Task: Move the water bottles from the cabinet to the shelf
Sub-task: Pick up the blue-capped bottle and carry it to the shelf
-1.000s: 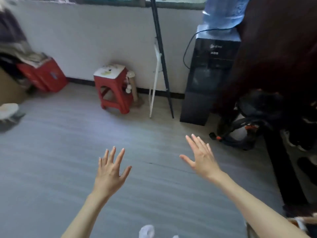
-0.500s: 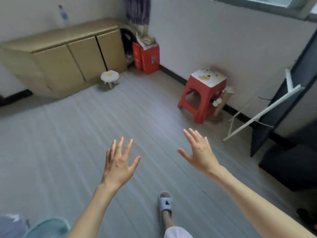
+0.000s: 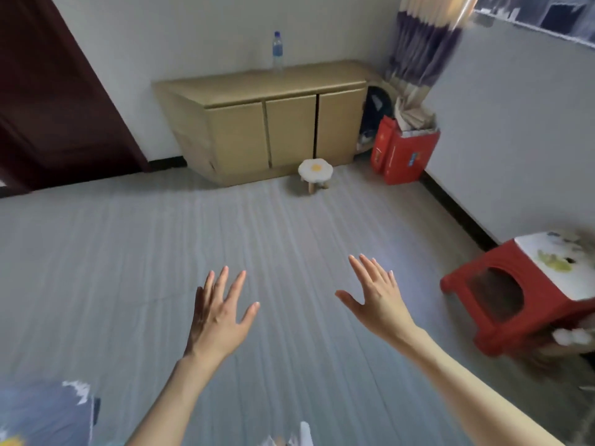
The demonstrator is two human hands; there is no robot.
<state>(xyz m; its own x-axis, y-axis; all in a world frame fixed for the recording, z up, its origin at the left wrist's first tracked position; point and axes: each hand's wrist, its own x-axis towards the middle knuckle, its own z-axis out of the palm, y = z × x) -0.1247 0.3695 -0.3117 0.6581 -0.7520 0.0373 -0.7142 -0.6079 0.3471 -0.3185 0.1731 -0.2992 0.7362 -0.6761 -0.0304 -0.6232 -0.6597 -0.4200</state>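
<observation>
Water bottle (image 3: pixel 278 52) upright on cabinet (image 3: pixel 270 123), now centred ahead; left hand (image 3: pixel 219 313), right hand (image 3: pixel 376 297) raised, fingers spread, empty.

- The bottle (image 3: pixel 278 53) is clear plastic with a blue cap.
- The cabinet (image 3: pixel 277 123) looks like matt, light wood.
- The floor (image 3: pixel 128 268) is matt grey with fine plank grain.
- The stool (image 3: pixel 515 300) is glossy red plastic.
- The curtain (image 3: pixel 418 46) is striped cloth.
</observation>
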